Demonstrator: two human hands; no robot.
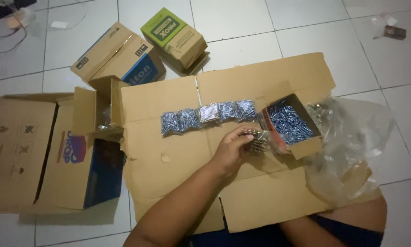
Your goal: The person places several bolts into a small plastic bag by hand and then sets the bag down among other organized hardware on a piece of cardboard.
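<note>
Left hand [233, 148] reaches over flattened cardboard sheet [187, 160], fingers closed round a small clear bag of screws [256, 140], held just beside the open screw box [289, 122]. Right hand not visible, only forearm at bottom edge, so can't tell its state. Big clear plastic bag [352, 146] lies crumpled right of box. Past the hand, a row of filled screw packets [208, 115] sits on the sheet. Left: large open carton [40, 155]. Farther back on tile floor: blue-brown box [121, 57] and green-topped box [174, 35].

Single head view, looking steeply down at flattened cardboard sheet [242, 192] on tiled floor [315, 27], close range.
</note>
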